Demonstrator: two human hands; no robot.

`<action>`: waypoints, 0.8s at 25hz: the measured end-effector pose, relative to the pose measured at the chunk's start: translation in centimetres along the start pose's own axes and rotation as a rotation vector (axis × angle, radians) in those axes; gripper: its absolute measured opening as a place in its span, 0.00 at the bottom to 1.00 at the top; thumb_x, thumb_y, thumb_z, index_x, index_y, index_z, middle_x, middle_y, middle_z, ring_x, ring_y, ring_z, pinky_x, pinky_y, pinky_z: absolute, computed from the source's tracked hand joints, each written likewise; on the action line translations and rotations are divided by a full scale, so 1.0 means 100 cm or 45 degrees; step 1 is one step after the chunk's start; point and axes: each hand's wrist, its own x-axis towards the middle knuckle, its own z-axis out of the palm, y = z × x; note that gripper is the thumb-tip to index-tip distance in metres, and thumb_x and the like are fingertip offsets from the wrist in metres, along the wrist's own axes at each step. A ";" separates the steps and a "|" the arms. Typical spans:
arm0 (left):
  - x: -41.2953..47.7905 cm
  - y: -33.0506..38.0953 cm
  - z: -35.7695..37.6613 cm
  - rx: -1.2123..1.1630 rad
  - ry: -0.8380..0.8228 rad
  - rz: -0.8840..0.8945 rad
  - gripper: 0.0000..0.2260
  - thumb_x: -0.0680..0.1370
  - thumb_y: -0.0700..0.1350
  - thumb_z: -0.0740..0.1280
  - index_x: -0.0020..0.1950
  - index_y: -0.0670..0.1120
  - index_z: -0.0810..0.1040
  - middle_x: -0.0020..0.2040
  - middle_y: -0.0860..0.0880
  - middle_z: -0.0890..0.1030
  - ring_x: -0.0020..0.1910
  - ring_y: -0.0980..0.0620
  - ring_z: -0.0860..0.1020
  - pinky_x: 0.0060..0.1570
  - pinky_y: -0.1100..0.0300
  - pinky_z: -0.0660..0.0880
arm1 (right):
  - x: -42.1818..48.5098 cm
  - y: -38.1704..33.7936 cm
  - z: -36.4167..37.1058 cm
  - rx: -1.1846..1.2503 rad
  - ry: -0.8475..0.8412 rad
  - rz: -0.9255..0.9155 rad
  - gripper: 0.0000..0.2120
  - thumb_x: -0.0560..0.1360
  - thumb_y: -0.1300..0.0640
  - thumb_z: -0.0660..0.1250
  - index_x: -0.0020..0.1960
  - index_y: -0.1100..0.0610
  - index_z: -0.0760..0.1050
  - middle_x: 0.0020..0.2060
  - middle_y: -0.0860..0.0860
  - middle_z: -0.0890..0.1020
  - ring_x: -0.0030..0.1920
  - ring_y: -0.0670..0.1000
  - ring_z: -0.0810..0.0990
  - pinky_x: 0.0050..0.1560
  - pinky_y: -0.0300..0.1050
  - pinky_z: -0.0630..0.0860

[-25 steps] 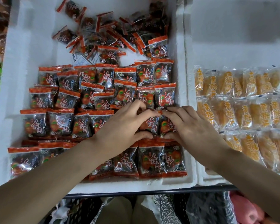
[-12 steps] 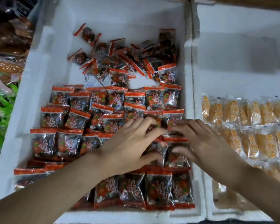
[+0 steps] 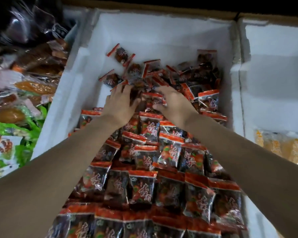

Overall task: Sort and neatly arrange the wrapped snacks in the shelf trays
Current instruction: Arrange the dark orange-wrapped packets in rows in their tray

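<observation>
A white foam tray (image 3: 162, 31) holds dark snack packets with red tops. Near me they lie in overlapping rows (image 3: 144, 186). At the back they form a loose pile (image 3: 196, 74). Both hands are at the front edge of that pile. My left hand (image 3: 122, 103) has its fingers curled into the packets, with the thumb closing on a dark packet (image 3: 133, 95). My right hand (image 3: 174, 103) pinches a red-topped packet (image 3: 153, 98) between thumb and fingers. The picture is blurred around the fingertips.
A second white foam tray (image 3: 273, 66) stands to the right, with yellow packets (image 3: 282, 146) along its near part. On the left lies a heap of mixed snack bags (image 3: 24, 86), brown, orange and green. A dark shelf edge runs across the back.
Both hands have left the near rows and reached forward to the loose pile at the back. The view has tilted up and moved closer to the tray.
</observation>
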 end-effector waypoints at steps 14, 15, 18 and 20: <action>0.044 -0.004 0.004 -0.350 0.108 -0.213 0.25 0.77 0.54 0.66 0.67 0.40 0.66 0.63 0.39 0.73 0.64 0.40 0.68 0.63 0.48 0.67 | 0.036 -0.002 -0.005 -0.518 0.205 0.094 0.39 0.68 0.52 0.75 0.72 0.58 0.58 0.70 0.59 0.60 0.68 0.61 0.66 0.65 0.53 0.67; 0.046 0.001 0.004 -0.345 0.117 -0.226 0.27 0.77 0.55 0.66 0.68 0.39 0.64 0.64 0.39 0.72 0.64 0.40 0.68 0.63 0.49 0.66 | 0.035 0.002 -0.008 -0.495 0.236 0.091 0.40 0.68 0.53 0.75 0.72 0.57 0.57 0.70 0.59 0.62 0.67 0.61 0.68 0.64 0.53 0.69; 0.057 0.008 0.010 -0.349 0.093 -0.273 0.32 0.74 0.55 0.70 0.69 0.39 0.64 0.66 0.40 0.71 0.66 0.41 0.67 0.65 0.50 0.66 | 0.031 0.009 -0.015 -0.357 0.235 0.133 0.41 0.68 0.54 0.75 0.74 0.53 0.56 0.62 0.56 0.75 0.58 0.59 0.77 0.57 0.53 0.75; 0.065 0.008 0.013 -0.444 0.032 -0.366 0.34 0.69 0.55 0.74 0.69 0.43 0.67 0.65 0.42 0.73 0.66 0.42 0.69 0.65 0.51 0.68 | 0.029 0.011 -0.016 -0.368 0.233 0.129 0.36 0.69 0.53 0.74 0.72 0.53 0.60 0.59 0.55 0.77 0.55 0.58 0.78 0.54 0.50 0.76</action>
